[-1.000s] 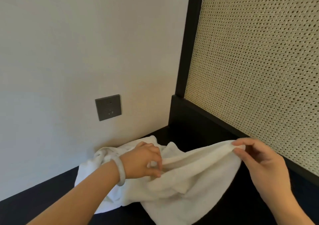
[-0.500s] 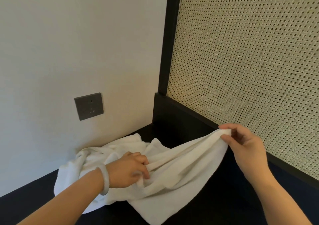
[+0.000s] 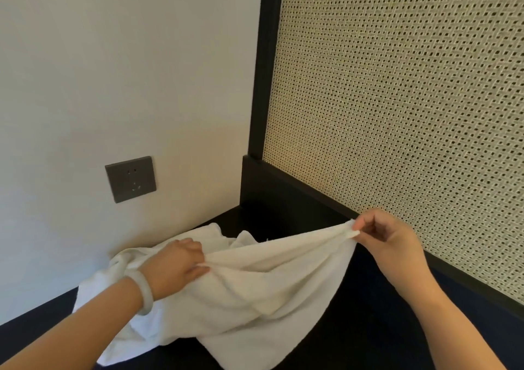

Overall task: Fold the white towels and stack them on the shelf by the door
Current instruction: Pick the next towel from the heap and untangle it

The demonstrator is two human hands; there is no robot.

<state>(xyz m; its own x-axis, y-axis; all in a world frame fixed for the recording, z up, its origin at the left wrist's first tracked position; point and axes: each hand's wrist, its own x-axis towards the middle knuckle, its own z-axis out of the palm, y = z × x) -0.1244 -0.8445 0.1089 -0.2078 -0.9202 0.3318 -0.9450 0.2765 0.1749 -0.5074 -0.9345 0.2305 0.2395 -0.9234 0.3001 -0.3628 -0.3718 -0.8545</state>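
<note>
A rumpled white towel (image 3: 255, 293) lies on a dark surface (image 3: 354, 338) in the corner, partly lifted. My left hand (image 3: 173, 267), with a pale bangle on the wrist, grips the towel's upper edge near its middle. My right hand (image 3: 388, 239) pinches a corner of the same edge and holds it up and out to the right, so the edge is stretched between both hands. The rest of the towel hangs and bunches below and to the left.
A white wall with a grey socket plate (image 3: 130, 179) stands behind on the left. A woven cane panel (image 3: 397, 114) in a black frame (image 3: 263, 86) rises close on the right, its black lower rail right behind my right hand.
My right hand has drawn the towel corner out to the right and pulled the edge taut. My left hand has slid its grip along the edge. The camera has shifted.
</note>
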